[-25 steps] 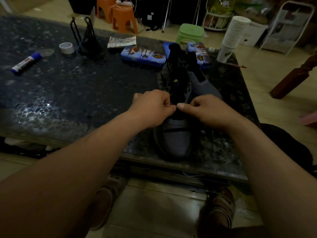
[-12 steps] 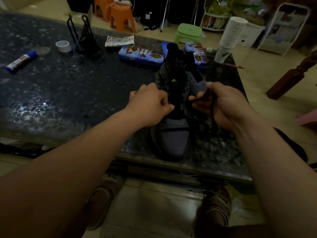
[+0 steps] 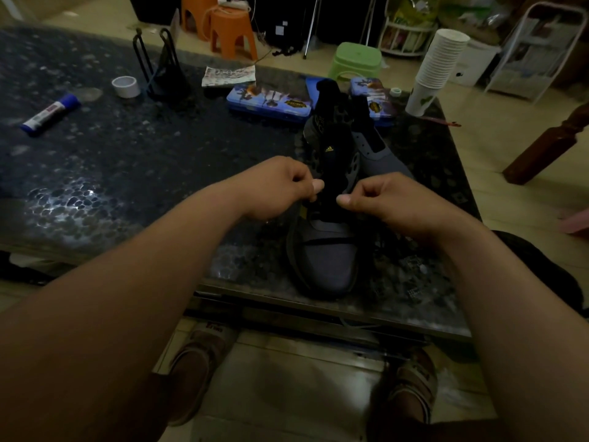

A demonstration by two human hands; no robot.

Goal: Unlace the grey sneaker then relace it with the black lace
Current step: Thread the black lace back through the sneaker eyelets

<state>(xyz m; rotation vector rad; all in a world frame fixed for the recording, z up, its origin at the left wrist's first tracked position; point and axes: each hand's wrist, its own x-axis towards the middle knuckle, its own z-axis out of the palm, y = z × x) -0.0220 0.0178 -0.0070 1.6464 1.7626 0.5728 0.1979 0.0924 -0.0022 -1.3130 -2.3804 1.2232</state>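
Sandalled feet [image 3: 204, 362] on tile under the table edge | grey sneaker [image 3: 328, 250] toe-first at the dark stone table's [image 3: 127, 161] near edge | left hand [image 3: 274, 186] and right hand [image 3: 385, 202] curled, thumb and forefinger pinched at the eyelets either side of the black tongue; lace itself too dark to make out | second sneaker [image 3: 379, 154] just behind | blue tins [image 3: 269, 102], paper cup stack [image 3: 436, 68] beyond.

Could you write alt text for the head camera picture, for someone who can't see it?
Seen from above, a person's left hand and right hand pinch at the lacing area of a grey sneaker standing on a dark speckled table. A stack of paper cups stands behind.
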